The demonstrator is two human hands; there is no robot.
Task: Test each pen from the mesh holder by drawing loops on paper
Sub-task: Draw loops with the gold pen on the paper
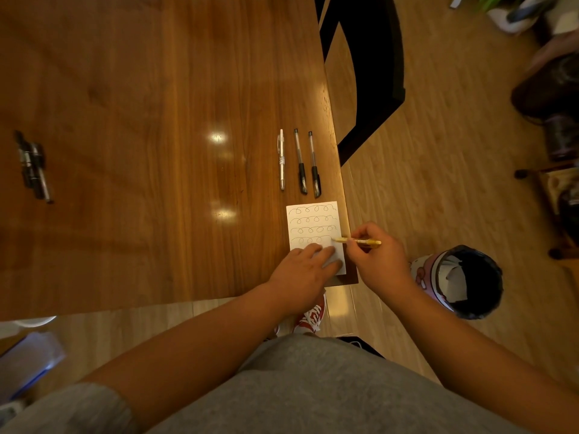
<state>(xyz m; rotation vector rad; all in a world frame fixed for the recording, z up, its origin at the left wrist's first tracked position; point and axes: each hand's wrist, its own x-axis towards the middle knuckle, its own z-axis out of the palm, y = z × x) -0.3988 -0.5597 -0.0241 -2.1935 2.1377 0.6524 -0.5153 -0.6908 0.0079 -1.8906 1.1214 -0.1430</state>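
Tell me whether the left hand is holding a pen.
No, the left hand presses flat on the paper, while the right hand pinches the yellow pen.

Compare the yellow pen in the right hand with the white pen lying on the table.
The yellow pen is pinched in the right hand, its tip on the paper; the white pen lies untouched on the table beyond the paper. The yellow pen points sideways across the sheet; the white pen runs away from the person. Both are slim pens near the table's right edge.
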